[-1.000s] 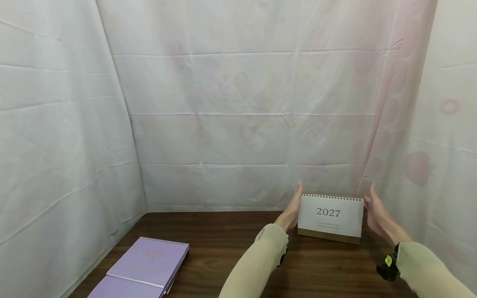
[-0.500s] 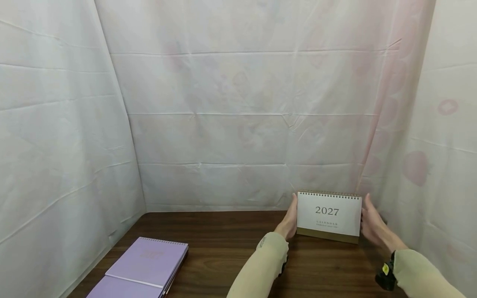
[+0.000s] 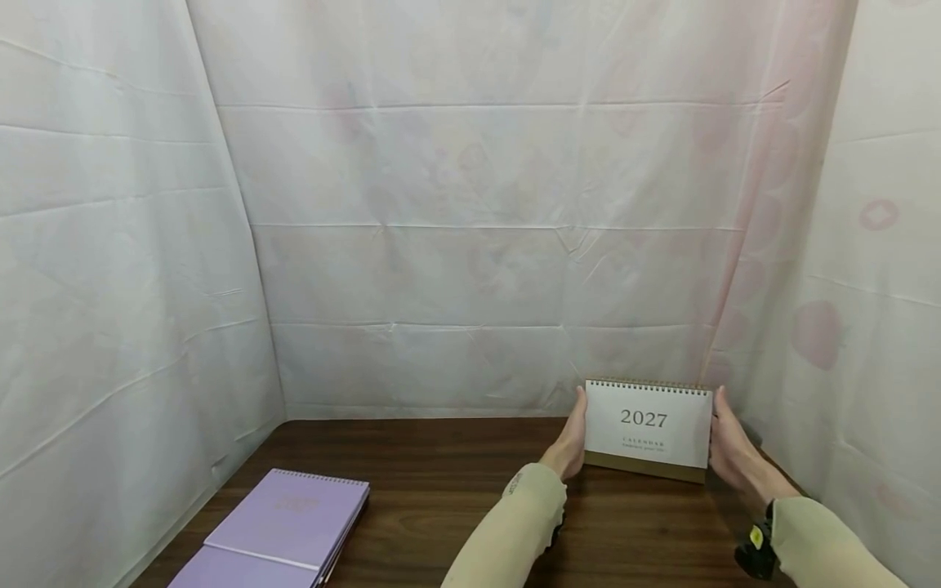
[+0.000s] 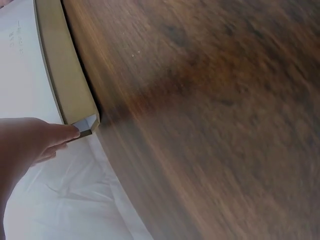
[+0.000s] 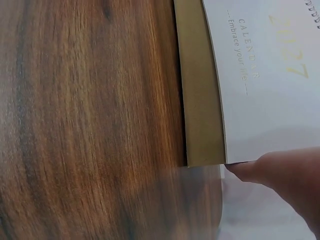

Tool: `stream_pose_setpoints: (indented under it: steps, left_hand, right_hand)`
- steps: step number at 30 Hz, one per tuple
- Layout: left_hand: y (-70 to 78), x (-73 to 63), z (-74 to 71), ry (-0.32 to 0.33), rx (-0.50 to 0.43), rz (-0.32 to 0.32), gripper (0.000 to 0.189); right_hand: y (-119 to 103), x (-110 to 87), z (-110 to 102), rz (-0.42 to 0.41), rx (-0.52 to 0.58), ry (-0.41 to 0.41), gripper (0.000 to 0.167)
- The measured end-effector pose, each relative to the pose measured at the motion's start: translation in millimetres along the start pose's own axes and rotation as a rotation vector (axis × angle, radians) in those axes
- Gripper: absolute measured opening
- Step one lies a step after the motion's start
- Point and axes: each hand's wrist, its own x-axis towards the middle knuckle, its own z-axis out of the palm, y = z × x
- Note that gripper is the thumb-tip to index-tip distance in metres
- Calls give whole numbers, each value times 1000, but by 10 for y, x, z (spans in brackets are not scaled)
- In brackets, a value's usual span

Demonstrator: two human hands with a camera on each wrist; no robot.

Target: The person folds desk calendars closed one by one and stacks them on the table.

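Note:
A desk calendar, white with a gold base strip and a ring-bound top edge, stands upright on the dark wooden table toward the back right. It bears the year 2027. My left hand lies against its left side, thumb pointing up. On the opposite side, my right hand touches the right edge, thumb also raised. In the left wrist view, fingers reach the calendar's open end above the gold base. The right wrist view has a fingertip at the cover's corner. Fingers behind the calendar are partly hidden.
Two lilac spiral-bound notebooks or calendars lie flat at the table's front left, one before the other. Pale cloth walls enclose the wooden table at the back and both sides.
Both hands have slid lower along the calendar's sides, and the right hand has come in closer to its edge. The calendar has shifted slightly left in the view, as has the whole scene.

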Motion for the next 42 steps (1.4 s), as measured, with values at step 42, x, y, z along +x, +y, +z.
stream_pose_setpoints:
  steps: [42]
  left_hand:
    - [325,-641,-471,-23,-92,83,70]
  right_hand:
    - [-316,-283,688,-4,-20,-172,94]
